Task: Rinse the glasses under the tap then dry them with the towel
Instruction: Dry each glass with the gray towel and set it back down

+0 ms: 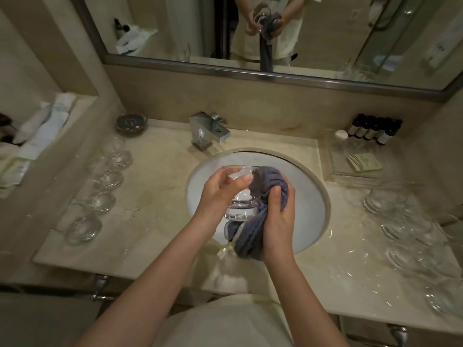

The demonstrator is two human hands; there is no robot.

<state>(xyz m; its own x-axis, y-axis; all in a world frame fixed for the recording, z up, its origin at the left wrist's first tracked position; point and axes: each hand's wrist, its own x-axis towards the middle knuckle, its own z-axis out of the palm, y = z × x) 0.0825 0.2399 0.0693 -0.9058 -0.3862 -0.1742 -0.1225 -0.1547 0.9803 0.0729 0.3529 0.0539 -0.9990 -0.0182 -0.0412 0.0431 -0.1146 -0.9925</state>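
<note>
Head view. Glass, clear tumbler with a thick base, tilted on its side over the middle of the sink basin; mouth toward the tap, base toward the person. Left hand: fingers curled around the glass wall, thumb laid across it, clamped on the glass. Right hand: fingers closed on the towel, a bunched grey-blue cloth pressed against the right side of the glass and pushed partly into its mouth; the loose end of the towel hangs below the hands toward the front rim of the basin.

Counter, pale stone, basin set in its middle. Left edge: row of glasses, upright, running from the back toward the front corner. Right edge: second group of glasses, close together, reaching the front right corner. Back left corner: dark round dish. Back right corner: row of small dark bottles, beside a clear tray holding a pale packet.

Mirror above the back wall, showing the hands and the hanging towel.
</note>
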